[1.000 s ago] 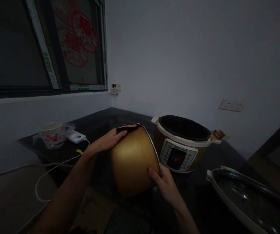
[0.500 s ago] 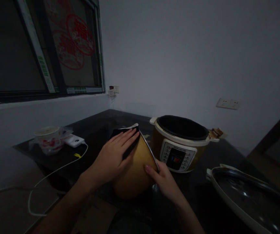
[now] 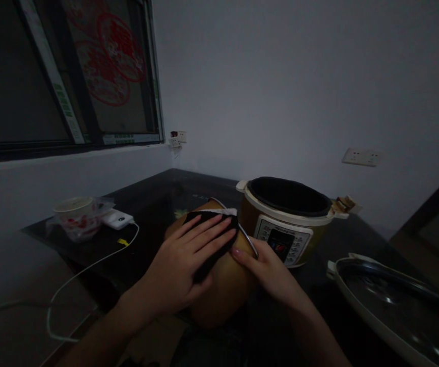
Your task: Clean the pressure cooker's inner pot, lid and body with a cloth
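Note:
A gold inner pot [image 3: 225, 285] is tilted on its side in front of me, its mouth turned away to the right. My left hand [image 3: 183, 267] lies flat on its outer wall with fingers spread, pressing a dark cloth [image 3: 214, 239] against it. My right hand [image 3: 267, 272] grips the pot's metal rim from the right. Just behind stands the gold and white electric cooker body [image 3: 286, 219], without a lid, its dark cavity showing.
The cooker's lid [image 3: 391, 303] lies at the lower right on the dark counter [image 3: 146, 196]. At left sit a wrapped instant-noodle cup [image 3: 76, 214], a white power bank [image 3: 117, 219] and a white cable [image 3: 89, 267]. A window is at upper left, wall sockets beyond.
My left hand has slid with the cloth from the pot's top edge down over its side toward me. The pot has tipped and shifted slightly; my right hand stays on the rim.

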`<state>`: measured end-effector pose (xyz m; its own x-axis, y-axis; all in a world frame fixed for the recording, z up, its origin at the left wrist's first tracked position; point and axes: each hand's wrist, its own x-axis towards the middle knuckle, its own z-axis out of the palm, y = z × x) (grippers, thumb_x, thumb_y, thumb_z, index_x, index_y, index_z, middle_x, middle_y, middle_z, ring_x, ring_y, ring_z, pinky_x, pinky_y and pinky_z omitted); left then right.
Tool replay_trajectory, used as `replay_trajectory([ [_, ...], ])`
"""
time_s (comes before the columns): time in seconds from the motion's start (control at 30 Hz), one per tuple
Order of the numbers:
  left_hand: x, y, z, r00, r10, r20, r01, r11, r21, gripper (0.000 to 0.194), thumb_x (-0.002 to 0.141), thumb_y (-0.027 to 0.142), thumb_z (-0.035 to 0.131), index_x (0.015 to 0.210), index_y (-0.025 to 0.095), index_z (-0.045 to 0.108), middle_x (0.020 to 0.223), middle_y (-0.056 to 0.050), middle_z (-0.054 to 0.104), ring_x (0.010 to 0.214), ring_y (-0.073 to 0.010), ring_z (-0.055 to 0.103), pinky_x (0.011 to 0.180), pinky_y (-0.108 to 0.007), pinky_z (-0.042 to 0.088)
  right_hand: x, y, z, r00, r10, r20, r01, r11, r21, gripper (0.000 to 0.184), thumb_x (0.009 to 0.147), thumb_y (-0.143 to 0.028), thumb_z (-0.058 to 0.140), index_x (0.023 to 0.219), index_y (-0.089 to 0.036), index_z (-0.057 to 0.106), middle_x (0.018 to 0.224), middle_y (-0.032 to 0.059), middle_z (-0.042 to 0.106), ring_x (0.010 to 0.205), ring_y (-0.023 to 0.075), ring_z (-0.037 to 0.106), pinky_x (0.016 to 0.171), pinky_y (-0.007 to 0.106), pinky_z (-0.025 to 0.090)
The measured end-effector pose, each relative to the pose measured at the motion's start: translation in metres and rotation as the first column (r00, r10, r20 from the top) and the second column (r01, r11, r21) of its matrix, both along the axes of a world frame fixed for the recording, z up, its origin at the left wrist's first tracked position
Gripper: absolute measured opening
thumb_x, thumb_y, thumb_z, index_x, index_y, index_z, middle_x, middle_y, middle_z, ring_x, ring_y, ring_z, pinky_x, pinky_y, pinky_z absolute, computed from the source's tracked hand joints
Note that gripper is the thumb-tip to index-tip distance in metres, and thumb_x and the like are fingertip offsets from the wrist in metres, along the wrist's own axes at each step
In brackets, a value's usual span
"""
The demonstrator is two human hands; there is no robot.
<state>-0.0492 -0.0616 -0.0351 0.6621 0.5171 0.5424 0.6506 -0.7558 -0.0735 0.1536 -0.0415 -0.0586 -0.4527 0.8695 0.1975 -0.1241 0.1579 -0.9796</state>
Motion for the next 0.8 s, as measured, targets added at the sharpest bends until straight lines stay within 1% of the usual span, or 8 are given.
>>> replay_trajectory([
  [0.13, 0.002, 0.001, 0.001, 0.998, -0.01, 0.062, 0.012, 0.999, -0.036, 0.061, 0.085, 0.017, 0.045, 0.144, 0.023, 0.034, 0.151, -0.003, 0.036, 0.14, -0.0184, 0.031, 0.116, -0.042, 0.022, 0.001, -0.003, 0.008, 1.0, 0.019, -0.018, -0.02, 0.997, -0.08, 0.035, 0.076, -0.044, 0.07, 0.1, -0.019, 0.068, 0.091, 0.0027, 0.073, 0.088, 0.0204, 0.066, 0.081, 0.032, 0.051],
  [0.3, 0.008, 0.012, 0.008, 0.994, -0.002, 0.114, 0.015, 0.993, -0.115, 0.053, 0.088, 0.019, 0.045, 0.14, 0.025, 0.041, 0.149, -0.001, 0.04, 0.137, -0.0168, 0.036, 0.116, -0.041, 0.024, 0.005, 0.004, 0.014, 0.998, 0.011, -0.056, -0.022, 0.981, -0.192, 0.042, 0.069, -0.042, 0.077, 0.103, -0.02, 0.066, 0.094, 0.0044, 0.073, 0.088, 0.0217, 0.067, 0.085, 0.037, 0.05],
  [0.37, 0.009, 0.018, 0.011, 0.99, -0.001, 0.14, 0.022, 0.989, -0.148, 0.05, 0.088, 0.019, 0.043, 0.138, 0.024, 0.045, 0.148, -0.001, 0.042, 0.136, -0.0166, 0.038, 0.116, -0.041, 0.026, 0.011, 0.007, 0.014, 0.998, 0.019, -0.061, -0.03, 0.983, -0.179, 0.047, 0.067, -0.039, 0.079, 0.107, -0.021, 0.064, 0.1, 0.0049, 0.072, 0.093, 0.0223, 0.066, 0.088, 0.037, 0.049],
  [0.43, 0.008, 0.024, 0.012, 0.987, 0.002, 0.161, 0.026, 0.985, -0.172, 0.047, 0.09, 0.02, 0.042, 0.136, 0.024, 0.047, 0.147, -0.001, 0.044, 0.135, -0.0169, 0.039, 0.115, -0.042, 0.027, 0.02, 0.01, 0.008, 0.999, 0.03, -0.031, -0.033, 0.993, -0.109, 0.049, 0.068, -0.038, 0.078, 0.112, -0.022, 0.063, 0.106, 0.0045, 0.07, 0.1, 0.0218, 0.064, 0.09, 0.035, 0.048],
  [0.53, 0.001, 0.034, 0.011, 0.978, 0.026, 0.207, 0.017, 0.979, -0.204, 0.045, 0.092, 0.024, 0.04, 0.136, 0.025, 0.048, 0.146, -0.001, 0.045, 0.135, -0.0179, 0.04, 0.114, -0.042, 0.028, 0.037, 0.014, -0.015, 0.996, 0.056, 0.064, -0.057, 0.998, 0.013, 0.046, 0.073, -0.043, 0.074, 0.113, -0.022, 0.063, 0.108, 0.004, 0.069, 0.104, 0.0212, 0.062, 0.09, 0.033, 0.047],
  [0.63, -0.01, 0.045, 0.008, 0.949, 0.035, 0.312, 0.051, 0.964, -0.262, 0.043, 0.093, 0.028, 0.039, 0.135, 0.025, 0.05, 0.145, -0.001, 0.046, 0.134, -0.0193, 0.041, 0.114, -0.042, 0.028, 0.048, 0.017, -0.05, 0.983, 0.068, 0.168, -0.08, 0.995, 0.068, 0.048, 0.077, -0.057, 0.064, 0.102, -0.018, 0.068, 0.098, 0.006, 0.07, 0.097, 0.0229, 0.062, 0.088, 0.036, 0.048],
  [0.7, -0.016, 0.051, 0.008, 0.922, 0.021, 0.387, 0.108, 0.945, -0.309, 0.042, 0.094, 0.031, 0.039, 0.134, 0.025, 0.051, 0.144, -0.001, 0.047, 0.134, -0.0204, 0.041, 0.115, -0.042, 0.027, 0.048, 0.019, -0.073, 0.977, 0.013, 0.212, -0.029, 0.997, 0.071, 0.056, 0.073, -0.068, 0.06, 0.092, -0.016, 0.07, 0.088, 0.0068, 0.069, 0.092, 0.0245, 0.061, 0.085, 0.038, 0.048],
  [0.8, -0.02, 0.056, 0.011, 0.893, 0.021, 0.449, 0.168, 0.911, -0.377, 0.042, 0.094, 0.035, 0.039, 0.133, 0.025, 0.053, 0.143, -0.001, 0.048, 0.135, -0.0215, 0.04, 0.115, -0.042, 0.025, 0.042, 0.022, -0.097, 0.967, -0.138, 0.215, 0.133, 0.99, 0.04, 0.069, 0.061, -0.08, 0.059, 0.085, -0.016, 0.069, 0.085, 0.0078, 0.067, 0.09, 0.0262, 0.058, 0.084, 0.041, 0.047],
])
